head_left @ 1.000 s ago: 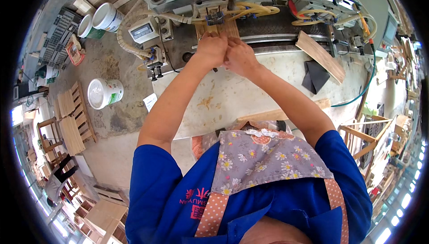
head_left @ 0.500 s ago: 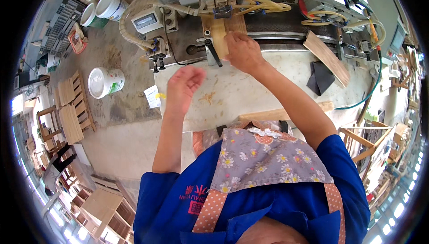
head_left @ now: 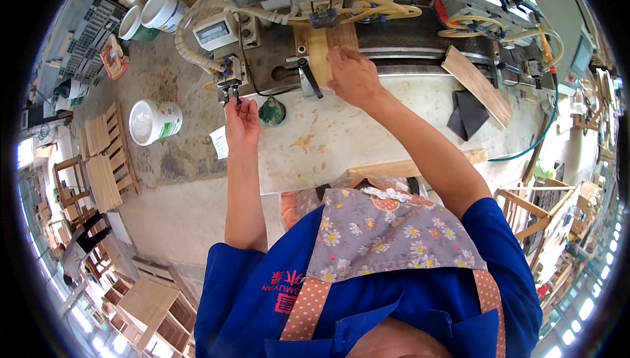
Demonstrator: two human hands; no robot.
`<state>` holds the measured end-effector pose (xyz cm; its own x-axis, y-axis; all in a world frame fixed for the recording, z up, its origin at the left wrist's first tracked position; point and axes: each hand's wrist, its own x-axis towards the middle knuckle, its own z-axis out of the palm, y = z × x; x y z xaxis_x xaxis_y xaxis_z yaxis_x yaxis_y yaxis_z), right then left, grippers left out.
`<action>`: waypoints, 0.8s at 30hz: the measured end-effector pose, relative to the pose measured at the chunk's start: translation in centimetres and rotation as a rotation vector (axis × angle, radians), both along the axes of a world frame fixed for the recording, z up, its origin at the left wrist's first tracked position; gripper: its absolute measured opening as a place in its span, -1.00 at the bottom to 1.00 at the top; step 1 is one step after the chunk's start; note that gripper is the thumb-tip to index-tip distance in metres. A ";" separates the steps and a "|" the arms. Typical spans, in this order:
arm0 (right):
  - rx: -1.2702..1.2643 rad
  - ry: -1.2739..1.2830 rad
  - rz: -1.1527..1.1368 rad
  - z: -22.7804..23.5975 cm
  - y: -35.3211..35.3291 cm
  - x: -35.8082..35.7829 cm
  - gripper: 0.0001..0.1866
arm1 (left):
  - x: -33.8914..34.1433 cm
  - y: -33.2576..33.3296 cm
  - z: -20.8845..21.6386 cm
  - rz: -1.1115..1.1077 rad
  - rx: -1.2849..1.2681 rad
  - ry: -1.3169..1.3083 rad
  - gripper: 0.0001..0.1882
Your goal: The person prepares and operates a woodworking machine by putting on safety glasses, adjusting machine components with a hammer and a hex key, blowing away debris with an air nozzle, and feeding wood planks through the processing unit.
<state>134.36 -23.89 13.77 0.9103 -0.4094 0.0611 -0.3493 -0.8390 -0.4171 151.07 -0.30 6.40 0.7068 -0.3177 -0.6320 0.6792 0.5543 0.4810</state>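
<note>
My left hand (head_left: pixel 243 124) is raised to the black-knobbed hand valves (head_left: pixel 231 89) at the machine's left end, its curled fingers closed about one of the knobs. My right hand (head_left: pixel 355 77) rests on a light wooden board (head_left: pixel 319 53), fingers bent over its near right part. The board lies under the machine's clamp head (head_left: pixel 324 18), where its far end is partly hidden. Beside the board stands a clamp lever with a black handle (head_left: pixel 310 77). A dark green round object (head_left: pixel 272 110) sits just right of my left hand.
A brown wood strip (head_left: pixel 479 85) and a black sheet (head_left: pixel 467 115) lie on the pale bench at right. Yellow air hoses (head_left: pixel 384 10) loop over the machine. White buckets (head_left: pixel 156 122) and stacked slats (head_left: pixel 105 181) stand on the left floor. A long wood piece (head_left: pixel 420 164) lies near my apron.
My left hand has moved left and up from beside the clamp lever to the valve knobs, uncovering the green round object. My right hand stays on the board.
</note>
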 end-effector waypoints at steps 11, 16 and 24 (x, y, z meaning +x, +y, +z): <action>-0.044 -0.008 0.001 0.0 0.4 -0.2 -0.47 | -2.3 0.6 2.0 -0.113 -0.023 -0.078 -0.66; -0.048 0.023 0.030 0.3 0.2 -0.2 -0.46 | -1.8 0.1 2.1 -0.134 -0.016 -0.063 -0.71; -0.186 -0.074 0.083 -0.9 0.8 0.0 -0.50 | -0.7 0.9 1.2 -0.166 -0.049 -0.085 -0.79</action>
